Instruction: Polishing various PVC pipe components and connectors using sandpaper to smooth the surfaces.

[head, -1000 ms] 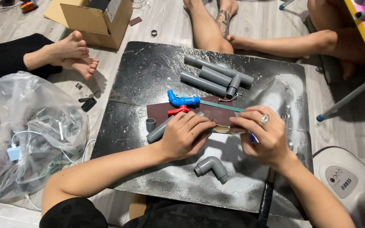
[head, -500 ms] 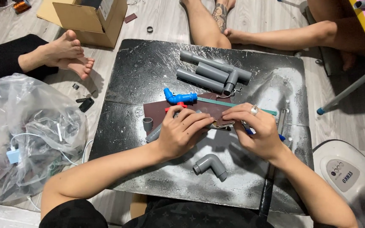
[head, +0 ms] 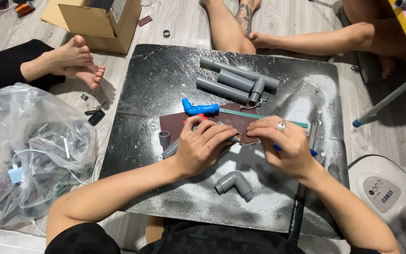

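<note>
On the scuffed black board (head: 156, 80), the left hand (head: 203, 146) presses flat-fingered on a dark-brown sheet (head: 172, 124), steadying it while the right hand (head: 285, 148), fingers curled, pinches a blue pen (head: 312, 152).

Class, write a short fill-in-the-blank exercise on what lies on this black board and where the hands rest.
1. The grey plastic elbow pipe lies nearer the person than both ____.
2. The right hand wears a ____ on one finger.
3. The left hand presses on a dark ____ sheet.
4. The blue pipe fitting lies beyond the ____ hand.

Missing words: hands; ring; brown; left
</note>
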